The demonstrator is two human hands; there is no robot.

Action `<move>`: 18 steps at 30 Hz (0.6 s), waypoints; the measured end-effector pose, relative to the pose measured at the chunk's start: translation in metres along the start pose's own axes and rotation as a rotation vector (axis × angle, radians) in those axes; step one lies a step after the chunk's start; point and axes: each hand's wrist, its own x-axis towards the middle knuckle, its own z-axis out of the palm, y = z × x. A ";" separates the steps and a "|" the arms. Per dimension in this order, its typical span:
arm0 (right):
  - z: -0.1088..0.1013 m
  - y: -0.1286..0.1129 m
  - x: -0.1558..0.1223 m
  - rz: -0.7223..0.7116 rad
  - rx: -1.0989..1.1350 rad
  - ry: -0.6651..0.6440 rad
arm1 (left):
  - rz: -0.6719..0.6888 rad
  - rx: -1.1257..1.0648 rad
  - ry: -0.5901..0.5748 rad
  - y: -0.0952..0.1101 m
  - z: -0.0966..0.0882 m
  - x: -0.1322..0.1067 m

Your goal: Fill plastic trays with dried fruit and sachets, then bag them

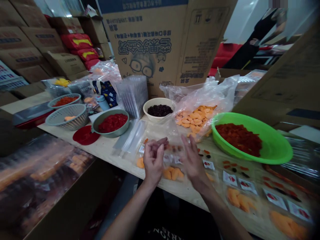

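Observation:
My left hand [153, 160] hangs over the light wooden table [105, 150] with its fingertips pinched together, and I cannot tell whether they hold anything small. My right hand [192, 163] is next to it, fingers spread, palm turned inward, holding nothing. Below both hands lie flat transparent packets [173, 173] with orange dried fruit pieces and small printed cards. Farther right, more packets [240, 196] are laid out. Behind my hands sits a plastic bag of orange dried slices [195, 116]. A green basin of red dried fruit [250, 140] stands to the right.
A cream bowl of dark raisins [160, 110], a grey pan of red pieces [112, 122], grey strainer baskets [67, 116] and a stack of transparent trays [132, 95] stand on the table. Cardboard boxes [167, 40] rise behind it. A person in black [250, 43] stands far right.

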 end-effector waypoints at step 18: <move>-0.010 0.023 -0.010 -0.119 -0.084 -0.394 | -0.422 -0.218 -0.095 0.012 0.021 -0.018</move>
